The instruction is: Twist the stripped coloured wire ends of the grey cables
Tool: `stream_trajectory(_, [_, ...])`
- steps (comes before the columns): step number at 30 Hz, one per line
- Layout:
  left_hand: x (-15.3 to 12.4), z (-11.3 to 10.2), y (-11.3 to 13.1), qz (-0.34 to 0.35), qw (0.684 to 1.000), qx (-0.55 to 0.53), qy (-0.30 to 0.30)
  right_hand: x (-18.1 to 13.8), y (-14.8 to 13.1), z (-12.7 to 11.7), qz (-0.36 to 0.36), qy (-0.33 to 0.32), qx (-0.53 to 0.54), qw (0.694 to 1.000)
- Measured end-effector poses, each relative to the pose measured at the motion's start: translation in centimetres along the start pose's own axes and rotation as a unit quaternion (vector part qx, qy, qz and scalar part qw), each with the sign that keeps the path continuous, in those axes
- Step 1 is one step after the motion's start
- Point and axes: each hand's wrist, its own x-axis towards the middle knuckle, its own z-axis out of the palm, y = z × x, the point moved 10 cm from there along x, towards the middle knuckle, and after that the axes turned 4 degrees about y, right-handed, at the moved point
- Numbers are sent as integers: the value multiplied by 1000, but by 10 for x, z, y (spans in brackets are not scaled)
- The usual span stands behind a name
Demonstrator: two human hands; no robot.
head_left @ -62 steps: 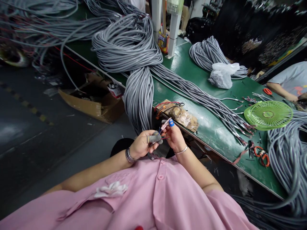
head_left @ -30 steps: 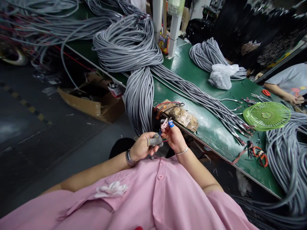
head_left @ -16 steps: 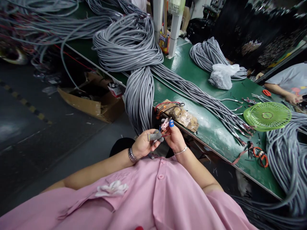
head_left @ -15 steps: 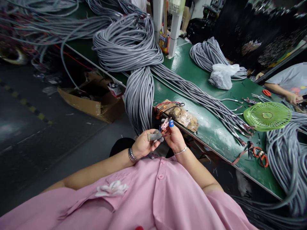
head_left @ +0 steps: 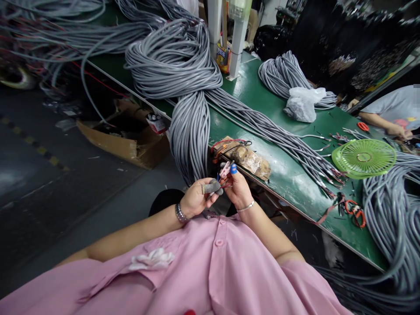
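coloured wires (head_left: 226, 185) are pinched in the left hand (head_left: 197, 197), just off the near edge of the desk (head_left: 285, 175), seemingly so that their ends are left free; a pink clip (head_left: 225, 169) is gripped close by in the right hand (head_left: 240, 191), perhaps for ready use; whether wires and clip are touching cannot be told

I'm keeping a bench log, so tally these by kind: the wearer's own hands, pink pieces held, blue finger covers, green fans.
Left hand and right hand: 2
Pink piece: 1
Blue finger cover: 1
Green fan: 1
Total: 5
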Motion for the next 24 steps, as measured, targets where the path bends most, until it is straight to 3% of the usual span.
stream_trajectory(24, [2, -7, -1, 8, 999, 53, 9, -5, -3, 2, -1, 15, -17, 1000])
